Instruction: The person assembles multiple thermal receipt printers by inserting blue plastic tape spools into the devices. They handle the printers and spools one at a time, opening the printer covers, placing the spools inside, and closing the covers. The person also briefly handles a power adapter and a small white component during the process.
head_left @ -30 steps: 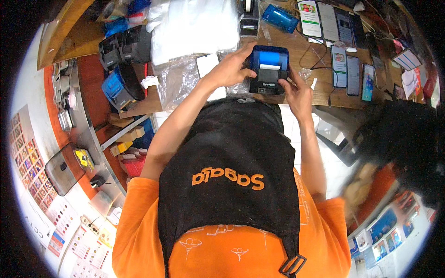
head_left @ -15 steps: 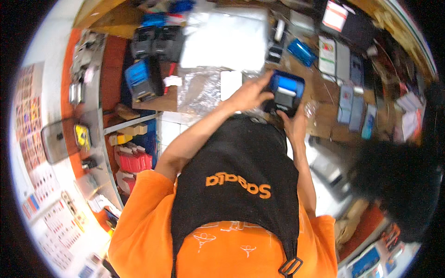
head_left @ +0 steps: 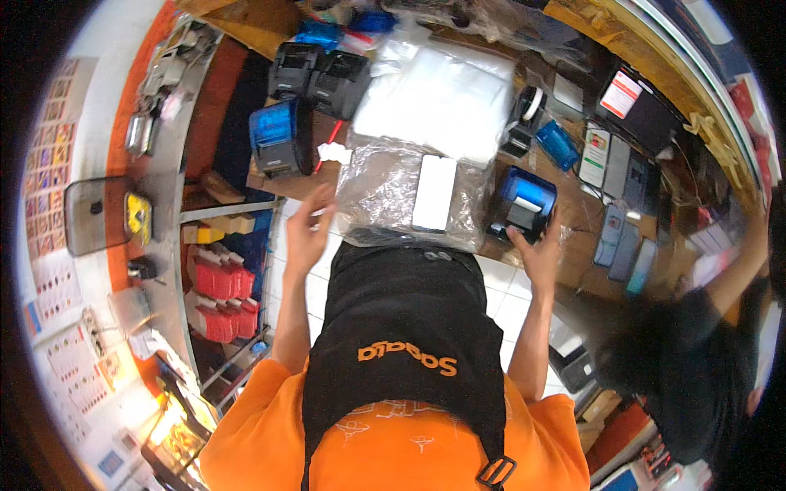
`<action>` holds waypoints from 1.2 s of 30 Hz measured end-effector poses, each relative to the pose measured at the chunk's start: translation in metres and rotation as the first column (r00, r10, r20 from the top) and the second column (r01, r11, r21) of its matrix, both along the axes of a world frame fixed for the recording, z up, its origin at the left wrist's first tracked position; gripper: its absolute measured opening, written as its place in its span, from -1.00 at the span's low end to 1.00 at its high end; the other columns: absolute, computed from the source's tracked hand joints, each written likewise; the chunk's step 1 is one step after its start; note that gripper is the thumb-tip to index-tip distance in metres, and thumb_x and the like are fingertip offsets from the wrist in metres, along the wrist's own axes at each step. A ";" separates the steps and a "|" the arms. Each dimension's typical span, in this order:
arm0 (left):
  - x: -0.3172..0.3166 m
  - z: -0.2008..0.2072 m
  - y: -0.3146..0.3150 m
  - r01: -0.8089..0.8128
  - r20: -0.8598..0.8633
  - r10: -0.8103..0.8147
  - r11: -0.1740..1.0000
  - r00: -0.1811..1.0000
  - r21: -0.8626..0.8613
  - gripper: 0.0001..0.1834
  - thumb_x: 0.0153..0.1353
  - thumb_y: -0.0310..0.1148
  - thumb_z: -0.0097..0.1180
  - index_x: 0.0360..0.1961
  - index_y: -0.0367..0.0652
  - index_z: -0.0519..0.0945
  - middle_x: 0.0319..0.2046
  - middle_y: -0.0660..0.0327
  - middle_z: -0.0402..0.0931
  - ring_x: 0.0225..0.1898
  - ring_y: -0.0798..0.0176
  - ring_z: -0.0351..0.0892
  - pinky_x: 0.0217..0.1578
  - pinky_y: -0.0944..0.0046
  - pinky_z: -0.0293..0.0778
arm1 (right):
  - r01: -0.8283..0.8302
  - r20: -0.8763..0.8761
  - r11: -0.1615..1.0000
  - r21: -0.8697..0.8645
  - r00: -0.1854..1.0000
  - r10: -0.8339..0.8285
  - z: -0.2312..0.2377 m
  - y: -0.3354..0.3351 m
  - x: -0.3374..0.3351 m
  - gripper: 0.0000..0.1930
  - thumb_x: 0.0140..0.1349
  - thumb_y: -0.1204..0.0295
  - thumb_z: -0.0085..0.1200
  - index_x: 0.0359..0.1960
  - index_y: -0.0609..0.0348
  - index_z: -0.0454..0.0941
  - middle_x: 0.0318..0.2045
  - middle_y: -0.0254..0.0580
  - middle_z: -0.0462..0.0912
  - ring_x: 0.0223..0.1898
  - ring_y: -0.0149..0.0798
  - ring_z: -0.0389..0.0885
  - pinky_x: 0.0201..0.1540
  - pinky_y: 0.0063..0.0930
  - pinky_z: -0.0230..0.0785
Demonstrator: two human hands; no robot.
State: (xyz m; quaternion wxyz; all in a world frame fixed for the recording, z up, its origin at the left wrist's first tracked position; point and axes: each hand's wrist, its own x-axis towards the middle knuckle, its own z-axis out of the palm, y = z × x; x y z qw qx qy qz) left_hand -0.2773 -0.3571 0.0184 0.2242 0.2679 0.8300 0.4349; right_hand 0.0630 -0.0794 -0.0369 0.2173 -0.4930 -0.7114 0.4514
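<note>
- Printer (head_left: pixel 529 194), small, black with a blue lid: lies near the front edge of the wooden table (head_left: pixel 583 237), at eleven o'clock from my right hand (head_left: pixel 538 252) and touching it. White paper shows at its slot.
- Long axis of the printer: runs from about seven to one o'clock, its slot end toward me.
- My right hand: nearer of the two; thumb on the near edge, fingers along the right side, closed around that corner. How firmly they press I cannot tell.
- My left hand (head_left: pixel 308 227): fingers apart and loosely bent, nothing held. From it the printer lies almost at three o'clock, well apart, with the white phone (head_left: pixel 434 193) between, flat on a clear plastic bag (head_left: pixel 372 184).
- Nearest my left hand: crumpled paper (head_left: pixel 334 153), just past twelve o'clock; a second blue-lidded printer (head_left: pixel 278 135) stands nearer eleven.
- Hidden: the printer's underside, so I cannot tell whether it rests fully on the wood; also parts of my right fingers behind its side.
- Blurred: my left fingertips. At my four o'clock, a co-worker's dark clothing (head_left: pixel 684 360) is smeared; the raised arm (head_left: pixel 741 255) runs into the dark rim, its hand unseen.
</note>
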 end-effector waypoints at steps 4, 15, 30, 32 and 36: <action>-0.054 -0.028 -0.054 -0.118 0.004 0.118 0.989 0.993 0.087 -0.56 0.46 -0.42 0.19 0.33 -0.21 0.54 0.12 0.14 0.70 0.08 0.28 0.70 -0.01 0.29 0.64 | 0.165 0.186 0.961 0.222 0.960 -0.208 0.003 -0.008 -0.044 0.27 -0.05 0.18 0.63 0.58 0.35 -0.04 0.45 0.42 0.24 0.44 0.19 0.32 0.47 -0.05 0.18; -0.220 -0.031 -0.125 -0.199 -0.137 0.210 0.976 0.968 0.088 -0.67 0.46 -0.43 0.20 0.20 -0.19 0.64 0.08 0.11 0.72 0.11 0.23 0.70 -0.04 0.25 0.68 | -0.111 0.596 0.749 0.653 0.686 -0.418 -0.027 -0.028 -0.075 0.02 0.22 -0.12 0.35 0.63 -0.15 0.08 0.47 0.56 0.12 0.40 0.50 0.26 0.39 0.27 0.18; -0.388 -0.060 0.072 0.052 0.222 -0.090 0.984 0.971 0.170 -0.08 0.19 -0.08 0.50 0.39 -0.42 0.35 0.16 -0.19 0.62 0.22 0.06 0.62 0.19 0.13 0.54 | 0.053 0.086 0.977 0.206 0.994 -0.072 0.047 -0.120 -0.422 -0.65 0.39 0.33 0.24 0.11 0.30 0.69 -0.03 0.11 0.79 0.08 -0.05 0.75 0.21 -0.23 0.48; -0.387 -0.056 0.094 0.130 0.096 -0.139 0.987 0.986 0.099 0.06 0.09 0.04 0.55 0.41 -0.45 0.31 0.15 -0.21 0.62 0.20 -0.01 0.63 0.20 0.11 0.53 | 0.018 0.079 0.981 0.195 0.996 -0.034 0.034 -0.124 -0.442 -0.68 0.39 0.35 0.24 0.08 0.27 0.71 -0.08 0.09 0.80 0.03 -0.11 0.78 0.16 -0.26 0.51; -0.381 -0.082 0.112 0.109 0.011 -0.109 0.994 0.994 -0.011 0.08 0.06 0.06 0.57 0.39 -0.46 0.33 0.11 -0.19 0.64 0.15 -0.04 0.66 0.20 0.11 0.52 | 0.059 0.097 0.982 0.177 0.992 -0.077 0.032 -0.121 -0.457 -0.74 0.38 0.39 0.24 0.00 0.27 0.74 -0.15 0.09 0.82 -0.07 -0.19 0.81 0.02 -0.29 0.57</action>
